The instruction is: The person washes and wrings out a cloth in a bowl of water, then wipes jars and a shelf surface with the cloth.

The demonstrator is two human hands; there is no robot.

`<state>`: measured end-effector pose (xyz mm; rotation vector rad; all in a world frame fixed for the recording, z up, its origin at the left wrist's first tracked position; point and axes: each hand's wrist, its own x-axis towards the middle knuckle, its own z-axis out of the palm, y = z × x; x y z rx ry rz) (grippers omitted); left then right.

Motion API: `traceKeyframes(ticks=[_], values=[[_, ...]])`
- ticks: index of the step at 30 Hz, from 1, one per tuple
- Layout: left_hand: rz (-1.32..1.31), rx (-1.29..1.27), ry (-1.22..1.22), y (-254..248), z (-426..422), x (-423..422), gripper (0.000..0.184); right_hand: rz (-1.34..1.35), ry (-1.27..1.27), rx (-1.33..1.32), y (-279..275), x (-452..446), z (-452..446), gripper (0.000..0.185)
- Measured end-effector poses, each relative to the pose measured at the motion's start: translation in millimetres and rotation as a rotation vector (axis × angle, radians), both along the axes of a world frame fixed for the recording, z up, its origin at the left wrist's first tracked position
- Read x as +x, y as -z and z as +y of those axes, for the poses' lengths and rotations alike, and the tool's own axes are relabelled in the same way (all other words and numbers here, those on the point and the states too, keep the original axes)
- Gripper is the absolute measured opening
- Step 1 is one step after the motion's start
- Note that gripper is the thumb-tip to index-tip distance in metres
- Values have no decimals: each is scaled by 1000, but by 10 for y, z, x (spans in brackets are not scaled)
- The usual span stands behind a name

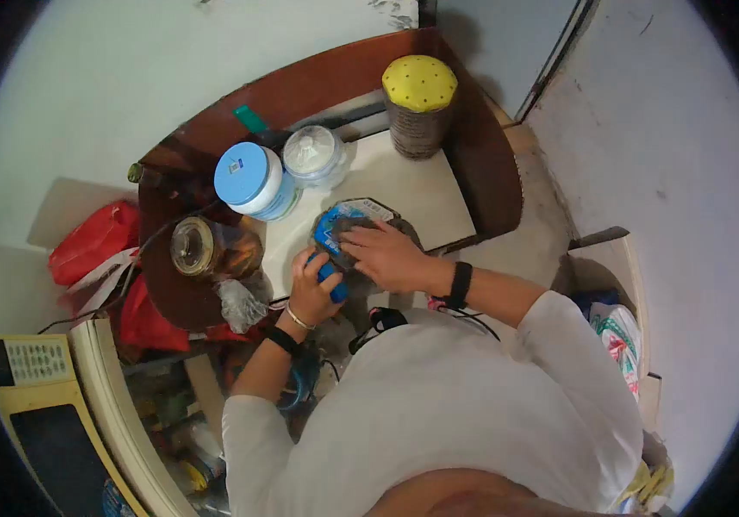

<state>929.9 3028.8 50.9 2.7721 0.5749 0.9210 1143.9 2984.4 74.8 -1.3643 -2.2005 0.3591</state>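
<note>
A dark container with a blue and white label (pixel 341 223) stands at the near edge of the white-topped shelf (pixel 369 181). My right hand (pixel 384 256) lies over its top and near side, fingers stretched out. Just left of it, my left hand (pixel 311 293) is wrapped round a small blue object (pixel 330 281), close to the container's lower left side. What the blue object is cannot be made out. Behind the container stand a white tub with a blue lid (pixel 243 175) and a clear plastic jar (pixel 312 155).
A tall jar with a yellow dotted cover (pixel 419 84) stands at the back right. A glass jar (pixel 193 246) and a crumpled plastic bag (pixel 240 303) are at the left, near red bags (pixel 98 241). A microwave (pixel 59 414) is at the lower left.
</note>
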Motion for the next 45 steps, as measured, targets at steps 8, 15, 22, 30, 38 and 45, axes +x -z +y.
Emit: traceKeyframes(ticks=[8,15,22,30,38,45], values=[[107,107,-4,-43,-3,-24,64,78,134,-413,174,280,828,51],[-347,-596,-228,506,-140,-174,79,325,397,-394,499,81,599,53],[-900,-1601,-349,298,35,-212,84,-115,250,23,335,-238,255,51],[-762,-1913,-266,334,221,-286,52,-157,-264,121,177,-605,64,50],[-914,-1544,-486,279,131,128,69,-112,154,80,258,-174,749,42],[-495,-706,-578,63,-17,207,95,327,487,-470,-8,176,859,33]])
